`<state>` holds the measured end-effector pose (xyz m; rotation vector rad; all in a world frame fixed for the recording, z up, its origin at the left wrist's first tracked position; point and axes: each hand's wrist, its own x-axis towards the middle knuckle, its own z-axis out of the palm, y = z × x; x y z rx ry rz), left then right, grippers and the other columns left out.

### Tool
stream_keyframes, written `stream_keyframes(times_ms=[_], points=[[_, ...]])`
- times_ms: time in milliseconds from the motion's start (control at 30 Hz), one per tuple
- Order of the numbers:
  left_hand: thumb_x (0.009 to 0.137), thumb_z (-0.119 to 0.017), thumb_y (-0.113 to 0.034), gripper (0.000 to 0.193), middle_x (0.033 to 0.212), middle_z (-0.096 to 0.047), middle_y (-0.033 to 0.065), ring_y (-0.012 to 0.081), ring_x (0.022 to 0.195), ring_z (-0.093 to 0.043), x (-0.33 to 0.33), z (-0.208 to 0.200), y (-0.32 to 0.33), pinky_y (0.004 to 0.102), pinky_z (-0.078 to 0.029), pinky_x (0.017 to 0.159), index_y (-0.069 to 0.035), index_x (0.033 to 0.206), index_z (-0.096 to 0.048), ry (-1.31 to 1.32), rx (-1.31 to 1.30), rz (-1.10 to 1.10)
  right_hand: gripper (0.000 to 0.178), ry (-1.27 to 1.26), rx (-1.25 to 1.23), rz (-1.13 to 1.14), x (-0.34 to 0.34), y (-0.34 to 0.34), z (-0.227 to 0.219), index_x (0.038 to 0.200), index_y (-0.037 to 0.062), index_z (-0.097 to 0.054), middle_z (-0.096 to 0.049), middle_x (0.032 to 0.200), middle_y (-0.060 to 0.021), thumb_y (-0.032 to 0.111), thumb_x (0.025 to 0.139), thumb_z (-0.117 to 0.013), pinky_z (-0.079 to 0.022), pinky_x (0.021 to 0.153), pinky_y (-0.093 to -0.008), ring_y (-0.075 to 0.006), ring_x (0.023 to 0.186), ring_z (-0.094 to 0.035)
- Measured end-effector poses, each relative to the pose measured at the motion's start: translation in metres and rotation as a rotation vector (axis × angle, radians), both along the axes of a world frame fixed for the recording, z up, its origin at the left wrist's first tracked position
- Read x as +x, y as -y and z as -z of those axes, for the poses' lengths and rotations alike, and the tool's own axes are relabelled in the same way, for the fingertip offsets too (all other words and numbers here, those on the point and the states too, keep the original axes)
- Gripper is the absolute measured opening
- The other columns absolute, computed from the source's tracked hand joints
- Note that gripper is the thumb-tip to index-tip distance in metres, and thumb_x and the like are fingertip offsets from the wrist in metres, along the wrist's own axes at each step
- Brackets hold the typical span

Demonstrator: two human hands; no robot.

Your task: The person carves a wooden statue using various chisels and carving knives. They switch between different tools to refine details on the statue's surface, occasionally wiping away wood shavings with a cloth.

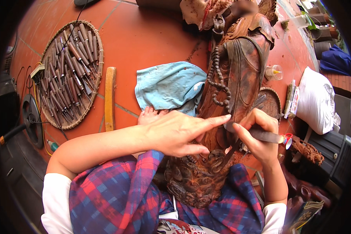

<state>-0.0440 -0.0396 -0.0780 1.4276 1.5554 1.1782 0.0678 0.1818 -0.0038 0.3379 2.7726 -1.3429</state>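
A carved dark reddish-brown wooden statue with a string of beads lies between my legs. Its carved base points toward my body. My left hand reaches across from the left, index finger stretched onto the statue by the blade, thumb apart, holding nothing. Closed around the dark handle of a carving chisel is my right hand. The chisel's blade end meets the statue beside my left fingertip; the exact contact is partly hidden.
A round woven tray full of wooden-handled chisels lies at the left. Nearer stand a yellowish wooden bar and a light blue cloth. On the right are a small jar, a white sack and a dark grey case.
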Motion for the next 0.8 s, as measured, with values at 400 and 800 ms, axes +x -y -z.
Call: stream_keyframes(times_ms=[400,800], points=[[0.085,-0.073,-0.025,0.109,0.124,-0.063,0.0172,0.0373,0.096,-0.067,0.026,-0.019,-0.014,0.0413,-0.057,0.071,-0.007,0.159,0.006,0.177,-0.142,0.233,0.026,-0.174,0.049,-0.01,0.008,0.002,-0.002,0.068,-0.0006,-0.052,-0.057,0.071,-0.0096,-0.002,0.073,-0.077,-0.047,0.058,-0.0288,-0.0198,0.065,-0.061],[0.086,-0.073,-0.026,0.105,0.12,-0.065,0.019,0.0359,0.094,-0.068,0.022,-0.01,-0.006,0.0416,-0.056,0.072,-0.012,0.161,-0.002,-0.007,-0.076,0.17,0.023,-0.195,0.008,-0.072,0.01,0.001,0.004,0.067,0.0008,-0.053,-0.05,0.067,-0.0087,0.0,0.076,-0.074,-0.042,0.053,-0.0309,-0.0208,0.058,-0.054]])
